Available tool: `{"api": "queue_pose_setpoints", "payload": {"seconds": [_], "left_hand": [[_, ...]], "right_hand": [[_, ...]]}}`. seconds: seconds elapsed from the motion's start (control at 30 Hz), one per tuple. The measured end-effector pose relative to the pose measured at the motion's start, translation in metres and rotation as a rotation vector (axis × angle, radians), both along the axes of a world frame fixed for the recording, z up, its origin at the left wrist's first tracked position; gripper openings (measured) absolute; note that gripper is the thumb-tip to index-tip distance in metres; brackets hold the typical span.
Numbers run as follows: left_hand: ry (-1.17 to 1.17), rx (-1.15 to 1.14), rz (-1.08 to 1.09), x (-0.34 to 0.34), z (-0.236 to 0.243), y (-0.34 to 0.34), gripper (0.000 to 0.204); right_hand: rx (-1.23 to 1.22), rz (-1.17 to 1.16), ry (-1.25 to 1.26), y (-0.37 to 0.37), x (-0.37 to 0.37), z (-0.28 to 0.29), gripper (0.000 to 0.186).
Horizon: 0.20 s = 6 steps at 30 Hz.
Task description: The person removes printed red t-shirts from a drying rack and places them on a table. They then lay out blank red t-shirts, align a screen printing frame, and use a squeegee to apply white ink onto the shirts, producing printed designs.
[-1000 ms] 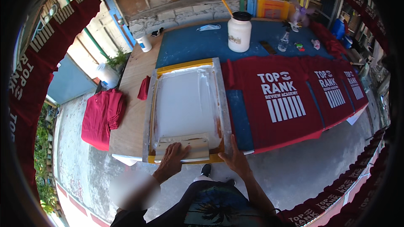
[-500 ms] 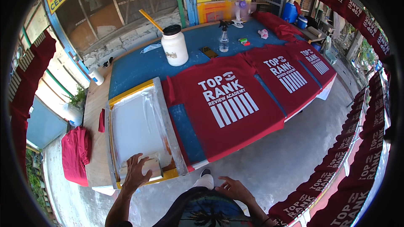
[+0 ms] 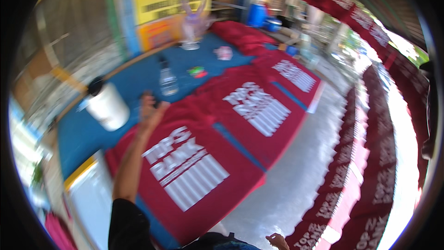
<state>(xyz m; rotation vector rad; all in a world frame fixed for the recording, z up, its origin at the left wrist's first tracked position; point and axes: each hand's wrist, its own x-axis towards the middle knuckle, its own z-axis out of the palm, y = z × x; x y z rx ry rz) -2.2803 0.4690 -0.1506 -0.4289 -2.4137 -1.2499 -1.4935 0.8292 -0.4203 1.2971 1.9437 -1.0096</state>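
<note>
My left hand (image 3: 151, 112) reaches across the table, over the upper edge of the nearest dark red printed T-shirt (image 3: 185, 166). Its fingers are blurred and lie over a dark flat thing like a phone. Whether they hold it cannot be made out. To its left stands a white jar (image 3: 108, 107) with a black rim and a yellow stick (image 3: 69, 81). Beyond the hand is a clear spray bottle (image 3: 168, 81). Only part of my right hand (image 3: 277, 240) shows at the lower edge, away from the table, its fingers unclear.
Two more printed shirts (image 3: 259, 106) (image 3: 293, 74) lie along the blue table (image 3: 76, 139). A framed printing screen (image 3: 92, 194) sits at the near left. A small fan (image 3: 189, 32) and bundled red cloth (image 3: 240, 37) are at the far end. Rows of hanging shirts (image 3: 340, 171) line the right.
The view has swung to the right and blurred. My left hand has left the printing screen and stretched out over the table toward the phone-like thing. My right hand has sunk toward the lower edge.
</note>
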Motion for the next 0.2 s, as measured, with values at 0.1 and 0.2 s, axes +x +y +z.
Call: {"api": "queue_pose_setpoints", "payload": {"seconds": [0.1, 0.2], "left_hand": [[-0.134, 0.078, 0.099, -0.135, -0.017, 0.035, 0.119], [-0.032, 0.044, 0.183, -0.208, -0.024, 0.057, 0.128]], "right_hand": [[0.098, 0.021, -0.022, 0.022, 0.085, -0.007, 0.044], [0.332, 0.104, 0.062, 0.018, 0.124, 0.014, 0.056]]}}
